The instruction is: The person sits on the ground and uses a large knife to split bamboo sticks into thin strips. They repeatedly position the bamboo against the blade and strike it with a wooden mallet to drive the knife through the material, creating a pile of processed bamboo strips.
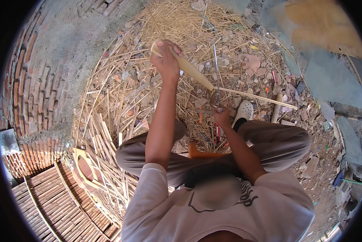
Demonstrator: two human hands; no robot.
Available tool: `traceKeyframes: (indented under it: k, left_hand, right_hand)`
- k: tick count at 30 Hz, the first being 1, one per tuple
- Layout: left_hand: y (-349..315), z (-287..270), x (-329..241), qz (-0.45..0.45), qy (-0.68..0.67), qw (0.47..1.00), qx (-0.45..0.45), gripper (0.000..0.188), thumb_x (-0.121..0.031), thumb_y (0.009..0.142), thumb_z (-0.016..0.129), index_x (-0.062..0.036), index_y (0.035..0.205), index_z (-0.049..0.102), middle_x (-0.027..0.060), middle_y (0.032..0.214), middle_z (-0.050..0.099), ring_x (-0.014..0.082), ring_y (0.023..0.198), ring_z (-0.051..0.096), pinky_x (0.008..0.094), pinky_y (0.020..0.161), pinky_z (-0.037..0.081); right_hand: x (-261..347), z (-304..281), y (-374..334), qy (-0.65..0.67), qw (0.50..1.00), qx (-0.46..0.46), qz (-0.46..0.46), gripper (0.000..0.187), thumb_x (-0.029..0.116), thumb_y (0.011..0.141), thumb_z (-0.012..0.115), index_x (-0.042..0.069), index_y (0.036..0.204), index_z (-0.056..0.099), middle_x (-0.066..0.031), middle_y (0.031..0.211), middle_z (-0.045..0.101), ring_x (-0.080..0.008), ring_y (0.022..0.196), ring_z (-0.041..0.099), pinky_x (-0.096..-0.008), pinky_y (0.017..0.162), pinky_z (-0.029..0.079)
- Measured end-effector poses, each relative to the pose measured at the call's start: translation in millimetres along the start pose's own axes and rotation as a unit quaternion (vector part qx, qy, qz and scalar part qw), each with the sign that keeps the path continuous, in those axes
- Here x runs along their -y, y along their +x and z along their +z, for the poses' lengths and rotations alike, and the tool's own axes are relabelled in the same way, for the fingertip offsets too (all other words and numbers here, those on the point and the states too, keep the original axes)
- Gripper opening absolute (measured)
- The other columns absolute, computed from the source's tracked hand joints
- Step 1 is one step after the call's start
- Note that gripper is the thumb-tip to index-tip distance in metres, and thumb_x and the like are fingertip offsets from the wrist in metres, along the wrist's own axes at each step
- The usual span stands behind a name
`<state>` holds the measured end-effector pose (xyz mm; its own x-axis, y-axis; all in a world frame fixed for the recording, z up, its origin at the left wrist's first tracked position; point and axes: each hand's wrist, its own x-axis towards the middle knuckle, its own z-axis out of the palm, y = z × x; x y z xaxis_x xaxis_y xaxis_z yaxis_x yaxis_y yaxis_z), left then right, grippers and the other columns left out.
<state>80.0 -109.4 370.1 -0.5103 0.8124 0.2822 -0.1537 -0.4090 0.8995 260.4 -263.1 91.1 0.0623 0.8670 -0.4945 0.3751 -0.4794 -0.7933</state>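
Observation:
My left hand (pixel 166 60) is raised ahead of me, its fingers wrapped round the upper end of a pale split bamboo piece (pixel 194 74). The bamboo slants down to the right, its lower end beside a long thin knife blade (pixel 216 64). Closed round the knife's handle, my right hand (pixel 222 116) is low between my knees, with the blade pointing up and away. From near the bamboo's lower end a thin bamboo strip (pixel 255 97) runs to the right; whether the two are joined I cannot tell.
Shavings and rubble cover the ground (pixel 181 24). Bamboo strips (pixel 108 141) lie left of my legs, near a slatted bamboo panel (pixel 55 201). A brick wall (pixel 39 76) rises at left; sheets (pixel 330 76) lie at right. An orange object (pixel 205 151) and red-handled tool (pixel 217 134) are between my legs.

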Motion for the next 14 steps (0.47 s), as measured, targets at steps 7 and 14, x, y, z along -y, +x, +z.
traceKeyframes:
  k: [7, 14]
  left_hand:
    - [15.8, 29.2, -90.5, 0.050, -0.031, 0.990, 0.128, 0.049, -0.047, 0.101, 0.043, -0.0027, 0.082, 0.053, 0.0060, 0.061, 0.054, 0.0137, 0.054, 0.052, 0.0271, 0.050, 0.044]
    - [12.5, 5.4, -50.1, 0.037, -0.141, 0.940, 0.309, 0.086, -0.085, 0.080, 0.031, -0.0029, 0.098, 0.050, 0.0099, 0.074, 0.052, 0.0199, 0.060, 0.051, 0.0361, 0.057, 0.044]
  right_hand:
    - [-140.6, 22.6, -5.6, -0.074, 0.983, 0.080, 0.149, 0.024, 0.016, 0.079, 0.063, -0.004, 0.092, 0.064, -0.0140, 0.075, 0.063, -0.0241, 0.063, 0.062, -0.0425, 0.057, 0.048]
    - [-14.4, -35.8, -17.3, 0.216, 0.945, 0.154, 0.192, 0.012, 0.005, 0.078, 0.061, 0.007, 0.066, 0.059, -0.0074, 0.054, 0.050, -0.0207, 0.043, 0.049, -0.0416, 0.042, 0.043]
